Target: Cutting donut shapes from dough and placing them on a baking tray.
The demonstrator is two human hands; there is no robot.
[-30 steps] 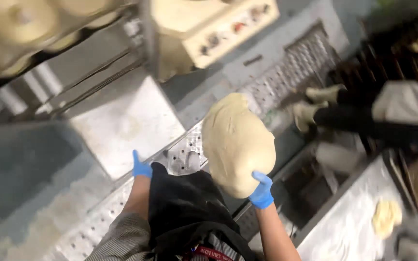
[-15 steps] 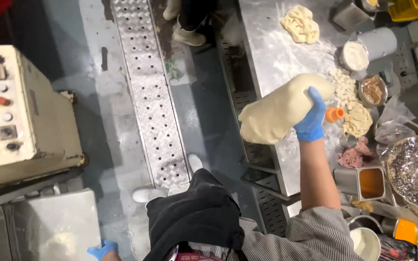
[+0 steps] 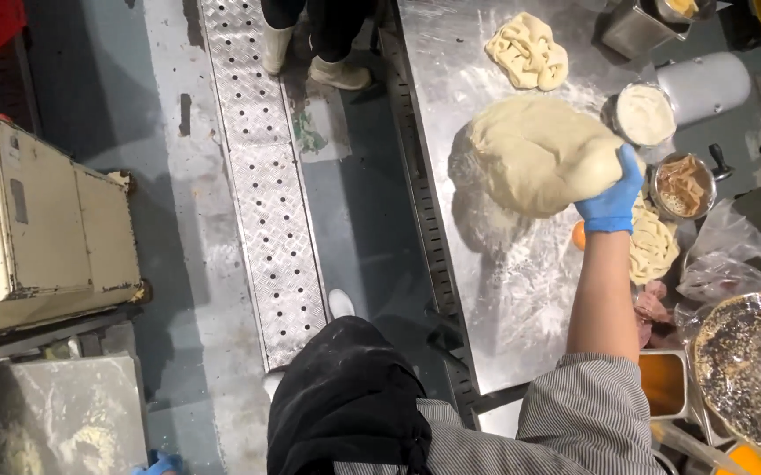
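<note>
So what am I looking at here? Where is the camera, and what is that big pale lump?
The camera sits on a person's head and looks straight down, so you see their striped sleeve, dark apron and the floor below. There is no machine arm, only two hands in blue gloves. The right hand grips a big lump of dough at the floured steel table. The left hand barely shows at the bottom edge, so its grip cannot be told. On the table lie a smaller ragged dough piece and round tins of fillings. Left of the perforated floor grate stands a cream machine with buttons. Another person's boots show at the top.
</note>
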